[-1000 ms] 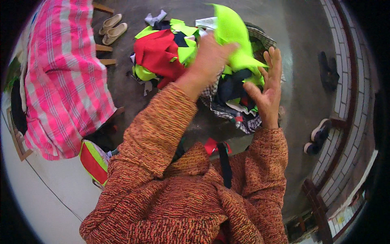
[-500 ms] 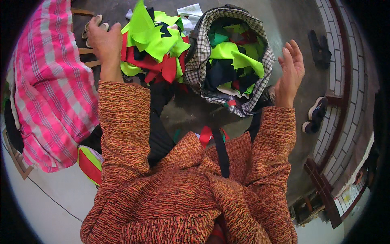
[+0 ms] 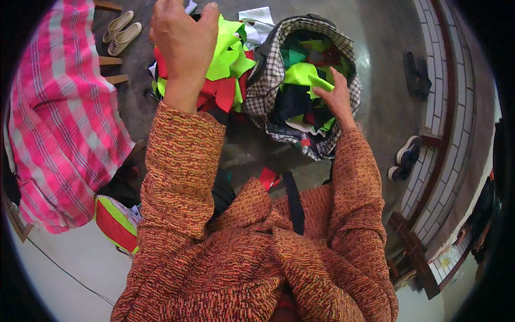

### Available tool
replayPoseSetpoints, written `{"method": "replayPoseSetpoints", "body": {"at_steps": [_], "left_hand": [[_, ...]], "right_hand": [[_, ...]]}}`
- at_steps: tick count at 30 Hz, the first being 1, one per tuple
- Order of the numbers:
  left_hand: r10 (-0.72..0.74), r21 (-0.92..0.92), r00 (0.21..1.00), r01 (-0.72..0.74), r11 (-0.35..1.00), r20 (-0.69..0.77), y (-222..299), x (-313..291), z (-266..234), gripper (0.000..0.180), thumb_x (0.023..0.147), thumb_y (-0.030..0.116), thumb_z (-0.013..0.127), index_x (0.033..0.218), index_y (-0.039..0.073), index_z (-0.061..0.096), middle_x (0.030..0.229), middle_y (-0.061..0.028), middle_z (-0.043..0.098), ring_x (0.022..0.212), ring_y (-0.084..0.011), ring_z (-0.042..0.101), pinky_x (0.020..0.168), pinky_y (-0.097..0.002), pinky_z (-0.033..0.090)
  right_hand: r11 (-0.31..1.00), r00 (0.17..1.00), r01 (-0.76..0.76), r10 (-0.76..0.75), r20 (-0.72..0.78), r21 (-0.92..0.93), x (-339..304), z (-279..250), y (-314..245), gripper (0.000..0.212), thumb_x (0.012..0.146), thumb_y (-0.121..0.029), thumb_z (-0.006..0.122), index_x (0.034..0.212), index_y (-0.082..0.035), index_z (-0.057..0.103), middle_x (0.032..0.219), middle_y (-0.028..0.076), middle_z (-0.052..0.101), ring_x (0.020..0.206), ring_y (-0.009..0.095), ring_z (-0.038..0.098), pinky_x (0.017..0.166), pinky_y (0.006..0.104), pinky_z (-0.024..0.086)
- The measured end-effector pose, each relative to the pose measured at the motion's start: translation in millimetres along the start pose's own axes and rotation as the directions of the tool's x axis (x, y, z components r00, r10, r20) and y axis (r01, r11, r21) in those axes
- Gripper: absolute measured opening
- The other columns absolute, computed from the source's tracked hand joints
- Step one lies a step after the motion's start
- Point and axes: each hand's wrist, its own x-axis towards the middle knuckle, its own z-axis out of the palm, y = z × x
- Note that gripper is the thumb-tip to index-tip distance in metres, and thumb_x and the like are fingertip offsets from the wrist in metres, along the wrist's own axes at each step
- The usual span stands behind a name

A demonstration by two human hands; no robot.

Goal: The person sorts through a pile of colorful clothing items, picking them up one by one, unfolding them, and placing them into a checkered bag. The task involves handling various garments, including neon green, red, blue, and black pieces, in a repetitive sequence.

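A pile of fabric scraps (image 3: 228,59) in neon yellow-green, red and dark colours lies ahead on the floor. Over its left side is my left hand (image 3: 185,51), thumb and fingers apart, with nothing seen in it. To the right of the pile stands an open black-and-white checked bag (image 3: 263,80) full of similar scraps. My right hand (image 3: 338,99) reaches over the bag's right rim, fingers spread. Its fingertips are beside a neon yellow-green scrap (image 3: 300,74) inside; whether they touch it I cannot tell.
A pink plaid cloth (image 3: 64,118) drapes at the left, with pale shoes (image 3: 124,38) beyond it. Dark shoes (image 3: 406,155) and black footwear (image 3: 417,76) lie by the brick-patterned wall (image 3: 437,70). White scraps (image 3: 257,22) lie behind the pile. A red-and-lime item (image 3: 115,222) sits at my left.
My right hand has moved left, from outside the bag to over its opening. My left hand has moved right and up, from beside the pile to over it.
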Motion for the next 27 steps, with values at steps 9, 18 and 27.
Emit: {"method": "replayPoseSetpoints", "body": {"at_steps": [9, 18, 27], "left_hand": [[-0.019, -0.061, 0.987, 0.029, 0.998, 0.158, -1, -3, 1, 0.031, 0.077, 0.018, 0.068, 0.105, 0.006, 0.062, 0.117, -0.015, 0.057, 0.113, -0.0289, 0.052, 0.096, -0.0345, 0.038], [-0.046, -0.166, 0.971, 0.086, 0.982, 0.233, 16, -3, -1, 0.029, 0.076, 0.015, 0.065, 0.102, 0.003, 0.061, 0.112, -0.0163, 0.058, 0.108, -0.0296, 0.053, 0.093, -0.0354, 0.039], [-0.022, -0.348, 0.972, 0.104, 0.932, 0.232, 35, -3, -5, 0.025, 0.073, 0.007, 0.062, 0.095, -0.003, 0.057, 0.1, -0.019, 0.057, 0.099, -0.0352, 0.054, 0.087, -0.0401, 0.042]], "right_hand": [[0.967, 0.901, -0.096, 0.185, 0.391, -0.235, 1, 117, -2, 0.119, 0.048, -0.041, 0.087, 0.143, -0.022, 0.017, 0.143, 0.026, 0.013, 0.12, 0.053, 0.028, 0.094, 0.059, 0.035], [0.946, 0.818, 0.171, 0.02, 0.575, -0.275, -44, 140, -7, 0.032, 0.074, -0.014, 0.058, 0.106, -0.019, 0.059, 0.088, 0.015, 0.064, 0.078, 0.034, 0.063, 0.067, 0.0443, 0.051], [0.972, 0.904, -0.235, 0.207, 0.375, 0.031, -49, 7, -33, 0.053, 0.063, -0.013, 0.069, 0.114, -0.011, 0.058, 0.1, 0.019, 0.063, 0.094, 0.033, 0.061, 0.081, 0.0375, 0.047]]}}
